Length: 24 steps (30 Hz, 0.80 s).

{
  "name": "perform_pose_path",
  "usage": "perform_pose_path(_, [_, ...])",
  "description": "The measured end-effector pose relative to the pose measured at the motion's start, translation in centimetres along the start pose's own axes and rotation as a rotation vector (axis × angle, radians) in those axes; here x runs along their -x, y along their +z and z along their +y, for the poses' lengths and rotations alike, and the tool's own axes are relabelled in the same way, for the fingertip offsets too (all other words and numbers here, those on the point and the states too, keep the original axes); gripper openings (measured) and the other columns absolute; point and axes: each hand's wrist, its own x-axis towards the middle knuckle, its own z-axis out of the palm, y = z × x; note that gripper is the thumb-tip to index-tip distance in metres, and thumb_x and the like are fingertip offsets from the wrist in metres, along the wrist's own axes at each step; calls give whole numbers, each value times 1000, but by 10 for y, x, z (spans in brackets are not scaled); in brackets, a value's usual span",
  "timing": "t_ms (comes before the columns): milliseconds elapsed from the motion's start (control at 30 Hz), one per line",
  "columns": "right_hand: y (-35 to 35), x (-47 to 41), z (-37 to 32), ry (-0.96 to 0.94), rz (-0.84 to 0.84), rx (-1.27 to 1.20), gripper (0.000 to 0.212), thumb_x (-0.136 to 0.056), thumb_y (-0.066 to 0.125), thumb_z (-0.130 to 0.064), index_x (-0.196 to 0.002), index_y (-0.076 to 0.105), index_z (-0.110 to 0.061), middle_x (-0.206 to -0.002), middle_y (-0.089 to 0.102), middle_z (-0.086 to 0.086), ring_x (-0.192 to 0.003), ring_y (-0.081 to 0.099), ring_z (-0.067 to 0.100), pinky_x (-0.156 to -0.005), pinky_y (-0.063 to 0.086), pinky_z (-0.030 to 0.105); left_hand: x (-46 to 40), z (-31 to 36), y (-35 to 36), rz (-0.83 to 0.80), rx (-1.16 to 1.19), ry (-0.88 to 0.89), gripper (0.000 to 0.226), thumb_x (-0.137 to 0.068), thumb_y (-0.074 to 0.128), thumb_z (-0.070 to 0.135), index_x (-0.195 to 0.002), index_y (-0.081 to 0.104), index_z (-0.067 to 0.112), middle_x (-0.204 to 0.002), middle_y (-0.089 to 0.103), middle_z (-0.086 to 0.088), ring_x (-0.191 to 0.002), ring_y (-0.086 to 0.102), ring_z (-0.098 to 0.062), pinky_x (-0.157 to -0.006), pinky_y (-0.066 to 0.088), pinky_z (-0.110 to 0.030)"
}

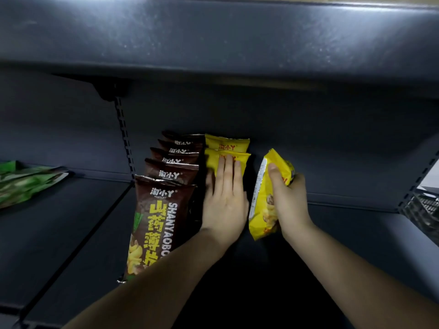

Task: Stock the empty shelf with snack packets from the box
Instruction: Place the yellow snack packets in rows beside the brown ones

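Left hand (pixel 224 198): fingers straight and together, lying flat on the front yellow packet (pixel 228 160) in the row, palm down. Not curled round anything.

Right hand (pixel 288 203): curled round a loose yellow packet (pixel 266 205), thumb pressed into its upper face, other fingers wrapped behind. The packet stands on edge, tilted, top end pointing to 12 o'clock, just beside the left hand at its 3 o'clock, and apart from the row.

Yellow row: two packets visible, rear yellow packet (pixel 226 142) at 12 o'clock of the front one, near the shelf back panel (pixel 308 129).

Brown packets (pixel 166 176): five in an overlapping row at 9 o'clock of the yellow row, touching it. The nearest one lies with its printed face up, partly under the left forearm.

Shelf (pixel 356 233): dark grey deck, carries both rows. The slotted upright (pixel 123 136) is at 10 o'clock of the brown row. The upper shelf (pixel 213 36) overhangs at 12 o'clock.

Green packets (pixel 26 184) lie flat on the neighbouring bay, far out at 9 o'clock, well apart from the hands.

The box is not in view.
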Motion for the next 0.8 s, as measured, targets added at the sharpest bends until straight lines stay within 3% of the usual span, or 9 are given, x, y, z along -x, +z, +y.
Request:
perform_pose_path(100, [1, -1, -4, -12, 35, -8, 41, -91, 58, -41, -118, 44, -14, -94, 56, -6, -93, 61, 18, -86, 53, 36, 26, 6, -7, -164, 34, -57, 97, -60, 70, 28, -142, 26, -3, -148, 30, -26, -135, 35, -39, -105, 39, -48])
perform_pose_path(167, [1, -2, -5, -5, 36, -25, 39, -91, 58, -43, -114, 44, -15, -90, 55, -5, -86, 60, 17, -79, 53, 34, 38, 8, -15, -300, 96, -169, 115, -48, 74, 23, -145, 17, 4, -150, 24, -26, -135, 35, -39, -101, 42, -45])
perform_pose_path(300, [1, 0, -2, 15, 31, -31, 37, -91, 56, -45, -112, 45, -16, -85, 53, -3, -64, 54, 11, -64, 48, 28, 36, 2, -17, -413, 263, -363, 117, -74, 66, 8, -145, -26, 20, -153, -8, -18, -143, 6, -37, -113, 29, -38])
perform_pose_path(500, [-1, 4, 0, 38, -27, -16, 43, -92, 53, -47, -119, 44, -15, -81, 50, -4, -61, 53, 11, -55, 46, 27, 29, 0, -17, -343, 228, -360, 117, -77, 63, 4, -138, -37, 17, -152, -5, -21, -142, 4, -36, -117, 17, -41])
perform_pose_path(633, [-1, 6, 3, 33, -69, -2, 42, -92, 55, -46, -118, 44, -14, -81, 52, -4, -62, 54, 11, -55, 48, 27, 27, -1, -18, -304, 280, -374, 108, -81, 55, 0, -140, -33, 21, -153, -2, -17, -144, 2, -33, -118, 10, -38])
perform_pose_path(700, [0, 9, 3, 21, -94, 10, 41, -91, 58, -42, -117, 44, -13, -84, 54, -4, -63, 56, 11, -51, 47, 22, 27, 1, -25, -315, 312, -399, 105, -82, 54, 2, -143, -29, 20, -153, 0, -19, -143, 5, -35, -117, 14, -38])
perform_pose_path(800, [3, 11, -1, -10, -115, -22, 40, -89, 65, -29, -115, 41, -11, -87, 55, -5, -72, 58, 8, -43, 45, 11, 36, 9, -36, -91, 355, -221, 74, -81, 38, 14, -148, 7, 7, -150, 23, -25, -136, 31, -37, -108, 35, -43])
